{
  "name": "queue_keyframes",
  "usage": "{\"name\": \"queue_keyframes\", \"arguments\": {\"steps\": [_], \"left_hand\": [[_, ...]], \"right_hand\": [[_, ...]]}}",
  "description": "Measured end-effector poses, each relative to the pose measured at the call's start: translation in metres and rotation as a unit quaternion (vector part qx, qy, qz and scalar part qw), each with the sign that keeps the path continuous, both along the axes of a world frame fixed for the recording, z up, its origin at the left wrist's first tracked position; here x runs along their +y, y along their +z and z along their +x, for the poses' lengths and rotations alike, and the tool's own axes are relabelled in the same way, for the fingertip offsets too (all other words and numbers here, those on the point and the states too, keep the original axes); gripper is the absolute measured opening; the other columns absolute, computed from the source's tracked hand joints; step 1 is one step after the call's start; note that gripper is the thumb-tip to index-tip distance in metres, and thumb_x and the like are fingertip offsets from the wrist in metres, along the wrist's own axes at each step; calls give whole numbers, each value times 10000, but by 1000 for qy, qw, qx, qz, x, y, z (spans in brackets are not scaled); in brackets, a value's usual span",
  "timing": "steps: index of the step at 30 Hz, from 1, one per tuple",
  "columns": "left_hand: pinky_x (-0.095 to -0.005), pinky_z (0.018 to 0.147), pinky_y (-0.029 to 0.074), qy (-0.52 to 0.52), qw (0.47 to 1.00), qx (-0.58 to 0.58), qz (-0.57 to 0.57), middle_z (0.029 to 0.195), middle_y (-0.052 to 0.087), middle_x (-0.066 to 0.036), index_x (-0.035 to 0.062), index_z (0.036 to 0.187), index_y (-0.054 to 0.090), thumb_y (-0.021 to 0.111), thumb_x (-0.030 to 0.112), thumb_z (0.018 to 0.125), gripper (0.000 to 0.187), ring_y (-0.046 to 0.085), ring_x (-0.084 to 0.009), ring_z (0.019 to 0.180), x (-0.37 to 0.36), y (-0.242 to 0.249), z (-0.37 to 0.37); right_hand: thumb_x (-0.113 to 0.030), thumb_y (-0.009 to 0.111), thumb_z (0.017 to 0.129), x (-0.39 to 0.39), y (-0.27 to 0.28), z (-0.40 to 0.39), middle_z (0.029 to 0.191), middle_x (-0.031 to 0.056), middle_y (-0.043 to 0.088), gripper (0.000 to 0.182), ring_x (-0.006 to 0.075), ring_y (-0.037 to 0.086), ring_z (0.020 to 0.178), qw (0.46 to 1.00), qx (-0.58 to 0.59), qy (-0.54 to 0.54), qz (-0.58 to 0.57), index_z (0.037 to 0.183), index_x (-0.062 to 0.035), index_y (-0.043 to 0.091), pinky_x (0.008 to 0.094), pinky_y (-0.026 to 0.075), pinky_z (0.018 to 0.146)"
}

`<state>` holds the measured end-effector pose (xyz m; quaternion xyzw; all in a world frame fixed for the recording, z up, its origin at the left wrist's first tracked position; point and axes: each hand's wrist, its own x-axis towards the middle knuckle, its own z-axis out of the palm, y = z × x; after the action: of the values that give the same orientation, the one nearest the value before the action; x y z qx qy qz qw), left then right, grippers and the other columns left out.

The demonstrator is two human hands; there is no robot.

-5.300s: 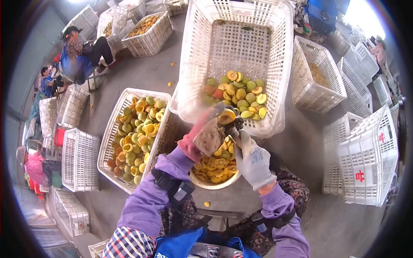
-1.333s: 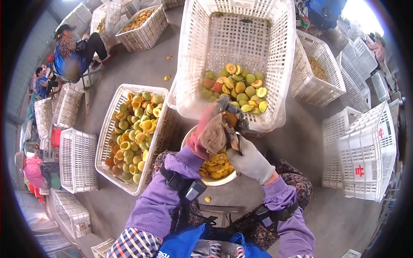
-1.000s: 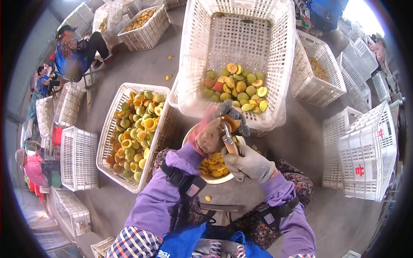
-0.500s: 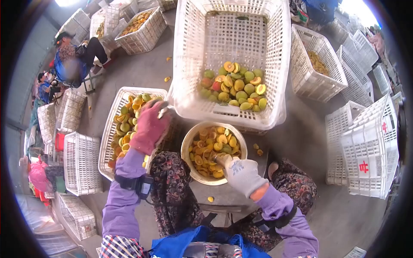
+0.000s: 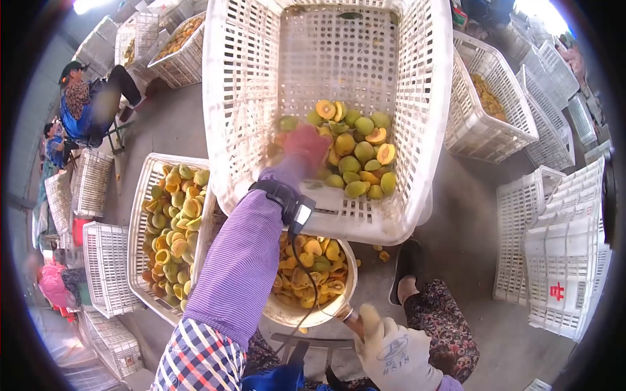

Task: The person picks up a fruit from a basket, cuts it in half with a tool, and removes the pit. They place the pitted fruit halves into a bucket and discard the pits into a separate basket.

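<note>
My left hand, in a pink glove, reaches into the large white crate. It is among yellow-green peaches, some cut with orange flesh showing. Motion smears its fingers, and the fruit partly hides them. My right hand, in a whitish glove, is closed round the wooden handle of a small tool, low at the right of a round tub. The tool's metal end shows near the rim. Yellow-orange fruit pieces fill the tub, partly covered by my left forearm and a dark cable.
At my left, a white crate holds hollowed peach halves. More white crates stand on both sides, including stacked ones at the right. A person sits at the upper left. Fruit scraps lie on the floor.
My left hand has moved from the left crate of halves into the large crate. My right hand and the tool have drawn back out of the tub. The view has shifted.
</note>
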<state>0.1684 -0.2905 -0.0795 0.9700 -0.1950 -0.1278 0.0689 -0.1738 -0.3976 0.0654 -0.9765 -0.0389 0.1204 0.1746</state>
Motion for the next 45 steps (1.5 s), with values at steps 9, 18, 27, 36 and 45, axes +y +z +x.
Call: {"name": "queue_keyframes", "arguments": {"steps": [9, 18, 27, 36, 45], "left_hand": [[-369, 814, 563, 133, 549, 398, -723, 1146, 599, -107, 29, 1282, 510, 533, 105, 915, 375, 623, -219, 986, 39, 38, -67], [-296, 924, 493, -64, 778, 110, -615, 1166, 625, -102, -3, 1326, 459, 636, -7, 861, 497, 599, -150, 1076, 84, 110, -212], [-310, 859, 484, -13, 739, 105, -666, 1135, 595, -101, 5, 1297, 443, 628, -12, 840, 493, 590, -177, 1025, 88, 100, -225], [-300, 728, 488, 21, 685, 60, -726, 1029, 587, -93, 3, 1190, 510, 578, 7, 859, 338, 596, -167, 903, 77, 119, -235], [-283, 760, 490, 43, 693, 233, -680, 1005, 669, -51, 10, 1064, 665, 506, 168, 940, 255, 591, -122, 861, 68, 69, -171]], "right_hand": [[-87, 618, 839, -6, -5, 21, 805, 134, 638, 308, 371, 636, 686, 961, -204, -93, 159, 1118, -44, 495, 423, 514, 587], [-77, 624, 815, 29, -36, 43, 912, 153, 643, 366, 350, 645, 711, 961, -244, -57, 114, 1164, -53, 515, 427, 519, 600], [-83, 633, 768, 41, -63, 53, 885, 159, 641, 463, 347, 643, 709, 977, -209, -24, 33, 1215, -42, 523, 421, 509, 590], [-137, 621, 764, 47, -71, 46, 786, 174, 643, 510, 349, 646, 728, 980, -198, -15, 22, 1217, 43, 471, 441, 508, 640], [-25, 548, 813, 36, -75, 56, 811, 206, 638, 330, 348, 637, 683, 914, -92, -87, 385, 1133, 33, 492, 406, 504, 670]]}}
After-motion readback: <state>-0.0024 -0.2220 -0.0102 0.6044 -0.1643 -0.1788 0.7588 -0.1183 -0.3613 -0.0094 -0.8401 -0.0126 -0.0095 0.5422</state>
